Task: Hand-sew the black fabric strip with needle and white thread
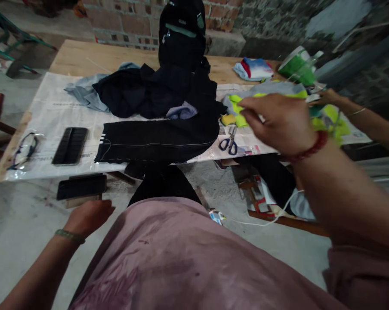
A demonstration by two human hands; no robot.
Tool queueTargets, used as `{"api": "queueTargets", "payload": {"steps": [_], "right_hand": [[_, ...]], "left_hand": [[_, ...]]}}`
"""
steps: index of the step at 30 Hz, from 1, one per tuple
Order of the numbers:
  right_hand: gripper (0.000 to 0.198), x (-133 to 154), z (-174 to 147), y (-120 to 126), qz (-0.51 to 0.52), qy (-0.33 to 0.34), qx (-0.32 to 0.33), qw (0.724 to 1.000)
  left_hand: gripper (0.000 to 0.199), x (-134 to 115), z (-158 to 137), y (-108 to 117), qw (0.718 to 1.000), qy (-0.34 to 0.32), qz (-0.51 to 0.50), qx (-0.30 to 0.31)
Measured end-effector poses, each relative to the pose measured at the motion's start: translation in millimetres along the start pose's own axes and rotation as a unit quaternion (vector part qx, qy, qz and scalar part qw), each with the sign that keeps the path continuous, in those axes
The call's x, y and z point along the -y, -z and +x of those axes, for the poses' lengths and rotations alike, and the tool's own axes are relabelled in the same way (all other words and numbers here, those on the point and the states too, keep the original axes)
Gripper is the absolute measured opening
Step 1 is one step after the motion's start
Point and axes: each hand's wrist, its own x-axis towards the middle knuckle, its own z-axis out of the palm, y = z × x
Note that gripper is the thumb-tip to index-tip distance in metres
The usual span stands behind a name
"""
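Above the table's right part, my right hand [278, 120] is raised, its thumb and fingers pinched together. Whatever lies in that pinch is too small or hidden to make out. My left hand [89, 217] is beside my lap, below the table edge, fingers curled in and nothing visible in it. Black trousers [155, 140] lie before me, one leg stretched left, with a pale line along it, white stripes at the hem and a loose thread there. Scissors [229, 142] with dark blue handles lie between the trousers and my right hand.
A black phone [70, 145] and bagged glasses [26, 148] lie on the left; another dark phone [81, 187] is below the edge. Behind are dark clothes [139, 90] and a black backpack [181, 38]. At right, another person's hand [331, 98] is by grey-and-yellow cloth [265, 89].
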Motion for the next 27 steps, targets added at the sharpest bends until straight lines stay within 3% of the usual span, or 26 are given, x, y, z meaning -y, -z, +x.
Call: {"api": "queueTargets", "payload": {"steps": [2, 5, 8, 10, 14, 18, 22, 25, 27], "right_hand": [[0.025, 21, -14, -10, 0.052, 0.004, -0.009, 0.999], [0.023, 49, -31, -23, 0.12, -0.03, 0.004, 0.992], [0.02, 68, -44, -33, 0.145, -0.047, 0.011, 0.988], [0.017, 76, -49, -37, 0.15, -0.042, 0.012, 0.988], [0.014, 83, -55, -39, 0.16, -0.025, 0.019, 0.987], [0.012, 84, -56, -37, 0.166, -0.008, 0.031, 0.986], [0.013, 83, -57, -31, 0.176, 0.008, 0.036, 0.984], [0.013, 82, -58, -26, 0.189, 0.017, 0.036, 0.981], [0.012, 81, -61, -23, 0.195, 0.017, 0.033, 0.98]], "left_hand": [[0.031, -42, 0, 28, 0.992, -0.042, -0.073, -0.096], [0.028, -101, 7, 54, 0.93, -0.134, -0.278, -0.201], [0.024, -151, 20, 64, 0.875, -0.208, -0.389, -0.202], [0.02, -177, 29, 67, 0.847, -0.271, -0.404, -0.213], [0.022, -213, 43, 66, 0.829, -0.347, -0.372, -0.233], [0.048, -231, 55, 60, 0.825, -0.376, -0.383, -0.179], [0.077, -241, 66, 53, 0.775, -0.407, -0.484, -0.019], [0.067, -245, 69, 49, 0.736, -0.394, -0.544, 0.082], [0.05, -244, 69, 47, 0.731, -0.374, -0.561, 0.107]]}}
